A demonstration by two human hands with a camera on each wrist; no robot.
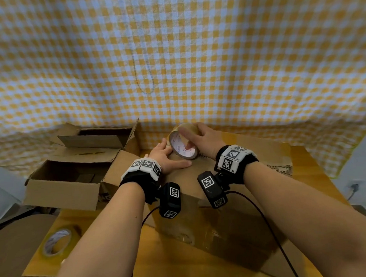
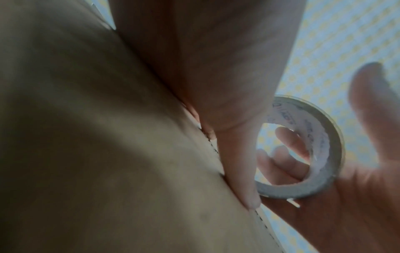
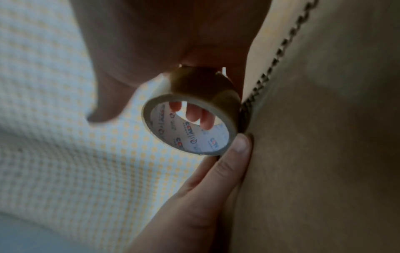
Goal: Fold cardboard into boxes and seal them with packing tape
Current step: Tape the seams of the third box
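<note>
A closed brown cardboard box (image 1: 189,219) stands on the wooden table (image 1: 322,185). My left hand (image 1: 168,158) lies flat on the box top near its far edge, thumb stretched out along the surface. My right hand (image 1: 201,137) grips a roll of brown packing tape (image 1: 183,142) held upright at that far edge, right beside the left hand. In the left wrist view the left hand (image 2: 216,68) presses on the box (image 2: 108,137), with the roll (image 2: 324,184) just past it. In the right wrist view the roll (image 3: 201,82) touches the box edge (image 3: 324,154).
Two open cardboard boxes (image 1: 73,177) sit at the left of the table. A second tape roll (image 1: 57,242) lies near the front left corner. A yellow checked cloth (image 1: 172,53) hangs behind. Black cables (image 1: 268,223) trail from my wrist cameras.
</note>
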